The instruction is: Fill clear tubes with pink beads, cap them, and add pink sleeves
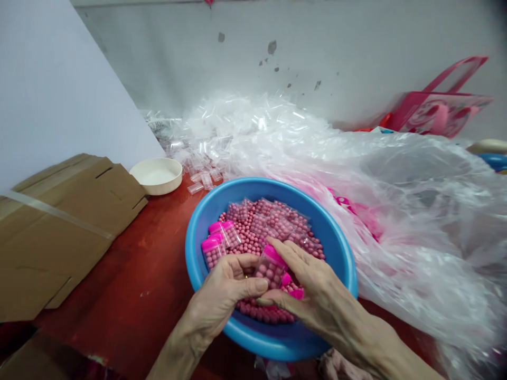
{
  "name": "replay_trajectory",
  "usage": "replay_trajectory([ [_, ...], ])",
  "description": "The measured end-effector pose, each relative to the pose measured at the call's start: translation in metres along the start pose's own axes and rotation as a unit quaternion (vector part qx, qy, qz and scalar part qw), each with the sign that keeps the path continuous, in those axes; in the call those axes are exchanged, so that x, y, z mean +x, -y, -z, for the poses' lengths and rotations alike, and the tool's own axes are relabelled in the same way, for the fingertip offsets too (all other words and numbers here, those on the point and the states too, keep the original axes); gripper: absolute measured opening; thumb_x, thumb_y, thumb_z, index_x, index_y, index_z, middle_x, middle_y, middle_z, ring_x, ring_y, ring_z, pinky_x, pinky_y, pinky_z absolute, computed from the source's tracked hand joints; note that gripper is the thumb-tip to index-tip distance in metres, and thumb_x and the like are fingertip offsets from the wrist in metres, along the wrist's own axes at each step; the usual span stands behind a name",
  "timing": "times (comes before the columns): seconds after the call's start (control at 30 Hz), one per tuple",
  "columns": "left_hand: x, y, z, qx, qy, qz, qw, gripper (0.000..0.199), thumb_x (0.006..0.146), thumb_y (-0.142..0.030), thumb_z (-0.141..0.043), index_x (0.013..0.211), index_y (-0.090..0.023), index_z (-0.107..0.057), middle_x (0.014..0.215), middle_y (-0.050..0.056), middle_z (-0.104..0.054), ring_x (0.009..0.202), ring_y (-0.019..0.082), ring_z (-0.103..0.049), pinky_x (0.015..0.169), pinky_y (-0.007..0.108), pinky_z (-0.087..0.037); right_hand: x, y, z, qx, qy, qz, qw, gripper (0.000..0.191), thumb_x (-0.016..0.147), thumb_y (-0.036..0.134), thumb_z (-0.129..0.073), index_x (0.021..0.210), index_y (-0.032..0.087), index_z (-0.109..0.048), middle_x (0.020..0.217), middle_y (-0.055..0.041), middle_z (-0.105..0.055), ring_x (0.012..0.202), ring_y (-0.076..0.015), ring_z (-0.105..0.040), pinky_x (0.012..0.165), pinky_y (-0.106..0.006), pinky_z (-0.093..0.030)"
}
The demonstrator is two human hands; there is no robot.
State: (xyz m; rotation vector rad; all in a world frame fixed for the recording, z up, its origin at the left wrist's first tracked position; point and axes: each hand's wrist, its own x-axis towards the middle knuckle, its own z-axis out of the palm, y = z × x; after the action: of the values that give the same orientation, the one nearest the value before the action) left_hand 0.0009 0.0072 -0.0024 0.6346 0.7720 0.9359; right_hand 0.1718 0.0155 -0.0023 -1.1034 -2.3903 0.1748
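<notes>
A blue basin (350,264) holds many small pink beads (247,229). Over it, a clear container with a bright pink cap (271,267), filled with beads, is held between both hands. My left hand (233,282) pinches its lower left side with thumb and fingers. My right hand (303,285) closes round its right side, fingers at the cap and thumb near the base. Several capped containers (216,248) lie on the beads at the basin's left, and uncapped filled ones (277,221) at the back. More pink caps show partly behind my right hand.
Folded cardboard (71,232) and a white bowl (158,177) are on the left of the red table (146,264). Clear empty containers (206,179) are heaped behind the basin. Plastic sheeting (428,211) spreads over the right side; a pink bag (439,113) stands near the wall.
</notes>
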Motion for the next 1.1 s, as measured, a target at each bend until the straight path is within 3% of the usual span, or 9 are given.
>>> replay_trajectory([
  [0.13, 0.001, 0.003, -0.002, 0.019, -0.019, -0.032, 0.999, 0.012, 0.061, -0.019, -0.078, 0.066, -0.012, -0.069, 0.056, -0.003, -0.058, 0.051, 0.005, -0.047, 0.048, 0.015, -0.036, 0.002, 0.015, 0.002, 0.034, 0.004, -0.010, 0.999, 0.042, 0.088, 0.027, -0.051, 0.128, 0.016, -0.045, 0.104, -0.0142, -0.066, 0.091, -0.0241, -0.066, 0.070, -0.031, -0.058],
  [0.23, 0.000, 0.004, -0.003, 0.052, -0.014, -0.047, 0.997, 0.014, 0.064, -0.021, -0.076, 0.062, -0.011, -0.066, 0.054, -0.004, -0.052, 0.053, 0.007, -0.047, 0.052, 0.018, -0.037, 0.002, 0.023, 0.003, 0.058, 0.023, -0.022, 0.998, 0.040, 0.088, 0.021, -0.048, 0.128, 0.022, -0.045, 0.100, -0.0095, -0.066, 0.086, -0.0215, -0.066, 0.069, -0.030, -0.056],
  [0.37, 0.000, 0.003, -0.003, 0.045, 0.007, -0.036, 0.998, 0.013, 0.072, -0.024, -0.071, 0.069, -0.011, -0.068, 0.059, -0.001, -0.057, 0.058, 0.009, -0.051, 0.057, 0.020, -0.041, 0.004, 0.013, -0.001, 0.073, 0.017, -0.011, 0.997, 0.039, 0.085, 0.019, -0.053, 0.124, 0.014, -0.048, 0.100, -0.0118, -0.064, 0.087, -0.0215, -0.064, 0.070, -0.032, -0.056],
  [0.5, 0.001, 0.000, -0.002, -0.048, -0.006, -0.012, 0.999, 0.018, 0.074, -0.030, -0.069, 0.073, -0.012, -0.072, 0.063, 0.002, -0.064, 0.058, 0.010, -0.055, 0.058, 0.020, -0.046, 0.008, -0.005, -0.003, 0.130, -0.010, -0.013, 0.991, 0.050, 0.077, 0.027, -0.066, 0.123, 0.016, -0.050, 0.097, -0.0094, -0.066, 0.086, -0.0217, -0.064, 0.071, -0.035, -0.054],
  [0.7, 0.000, -0.003, 0.000, -0.024, 0.035, 0.010, 0.999, 0.017, 0.075, -0.024, -0.069, 0.086, -0.012, -0.073, 0.073, 0.006, -0.070, 0.061, 0.011, -0.060, 0.060, 0.021, -0.048, 0.014, -0.004, 0.007, 0.200, -0.008, -0.029, 0.979, 0.025, 0.092, 0.029, -0.043, 0.106, 0.017, -0.059, 0.087, -0.0053, -0.066, 0.074, -0.0155, -0.062, 0.064, -0.028, -0.049],
  [0.83, -0.001, 0.000, -0.001, 0.039, 0.041, -0.016, 0.998, 0.023, 0.069, -0.014, -0.072, 0.092, -0.012, -0.073, 0.076, 0.005, -0.072, 0.068, 0.012, -0.063, 0.065, 0.021, -0.049, 0.018, 0.002, 0.015, 0.315, -0.020, -0.140, 0.939, 0.031, 0.094, 0.034, -0.037, 0.076, 0.018, -0.055, 0.062, 0.0026, -0.050, 0.052, -0.0095, -0.045, 0.048, -0.021, -0.037],
  [0.93, -0.001, 0.002, -0.001, 0.043, 0.006, -0.033, 0.999, 0.022, 0.069, -0.013, -0.071, 0.091, -0.013, -0.072, 0.080, 0.006, -0.073, 0.074, 0.013, -0.064, 0.069, 0.021, -0.049, 0.023, -0.005, 0.016, 0.393, -0.058, -0.226, 0.889, 0.034, 0.095, 0.039, -0.031, 0.072, 0.019, -0.045, 0.060, 0.0049, -0.040, 0.049, -0.0084, -0.035, 0.045, -0.020, -0.032],
  [1.03, -0.001, 0.004, -0.001, 0.023, -0.046, -0.077, 0.996, 0.021, 0.071, -0.012, -0.070, 0.091, -0.015, -0.071, 0.080, 0.003, -0.073, 0.073, 0.011, -0.064, 0.070, 0.020, -0.049, 0.024, -0.016, 0.008, 0.342, 0.036, -0.231, 0.910, 0.032, 0.095, 0.040, -0.027, 0.078, 0.019, -0.044, 0.062, 0.0054, -0.039, 0.049, -0.0084, -0.035, 0.045, -0.020, -0.031],
  [1.1, -0.001, 0.004, -0.001, 0.009, -0.069, -0.115, 0.991, 0.021, 0.072, -0.012, -0.069, 0.092, -0.017, -0.071, 0.081, 0.002, -0.072, 0.076, 0.011, -0.064, 0.071, 0.020, -0.049, 0.023, -0.019, -0.001, 0.296, 0.135, -0.197, 0.925, 0.028, 0.089, 0.041, -0.043, 0.076, 0.017, -0.048, 0.060, 0.0055, -0.042, 0.050, -0.0083, -0.038, 0.045, -0.020, -0.032],
])
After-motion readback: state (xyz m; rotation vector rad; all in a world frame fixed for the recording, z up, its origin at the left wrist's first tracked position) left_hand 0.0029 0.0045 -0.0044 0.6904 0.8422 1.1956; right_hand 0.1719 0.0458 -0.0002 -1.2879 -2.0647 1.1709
